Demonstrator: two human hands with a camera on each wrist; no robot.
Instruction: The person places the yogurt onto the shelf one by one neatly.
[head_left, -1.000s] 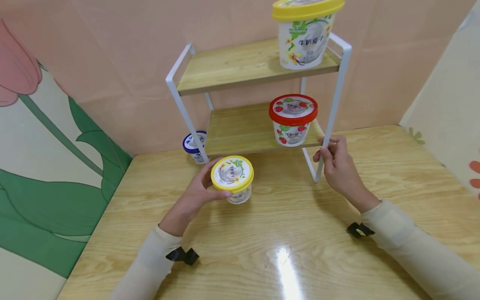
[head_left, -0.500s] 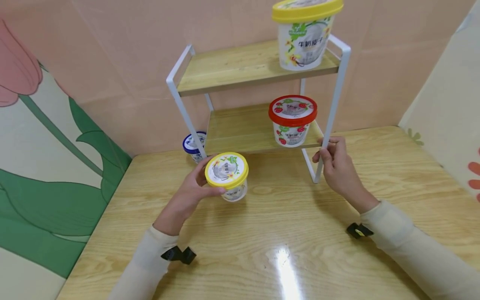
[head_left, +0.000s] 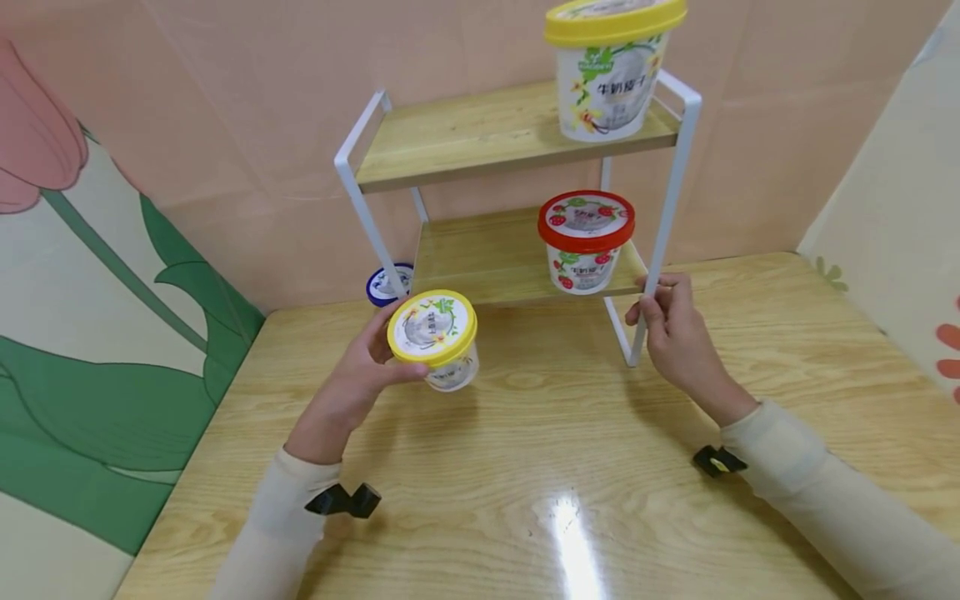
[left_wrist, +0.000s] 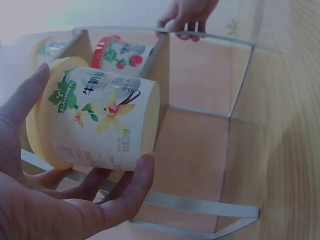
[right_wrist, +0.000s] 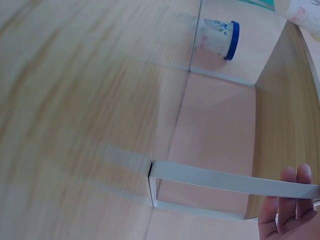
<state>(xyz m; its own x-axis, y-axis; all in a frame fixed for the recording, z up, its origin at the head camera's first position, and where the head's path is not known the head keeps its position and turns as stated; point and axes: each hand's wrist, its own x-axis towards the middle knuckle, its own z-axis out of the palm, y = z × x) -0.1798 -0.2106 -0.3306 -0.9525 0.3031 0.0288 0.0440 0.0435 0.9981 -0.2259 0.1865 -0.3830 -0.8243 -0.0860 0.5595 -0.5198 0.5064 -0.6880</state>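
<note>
My left hand (head_left: 352,379) grips a white tub with a yellow lid (head_left: 433,333), thumb on the near side and fingers round the far side. The tub is held above the table, tilted, in front of the rack's left front leg. In the left wrist view, vanilla flowers show on the tub (left_wrist: 110,115). My right hand (head_left: 678,333) holds the right front leg of the two-tier rack (head_left: 480,287) just below the lower shelf. In the right wrist view, fingers (right_wrist: 287,200) lie against the white metal leg (right_wrist: 225,181).
A red-lidded strawberry tub (head_left: 585,242) stands at the lower shelf's right end. Another yellow-lidded tub (head_left: 611,83) stands on the upper shelf's right. A blue-lidded tub (head_left: 381,285) sits on the table (head_left: 480,483) behind the rack's left leg, partly hidden. Walls stand behind and at both sides.
The left hand has carried the yellow-lidded tub leftward and slightly up, tilting it more; it now covers more of the blue-lidded tub. The right hand and rack stay put.
</note>
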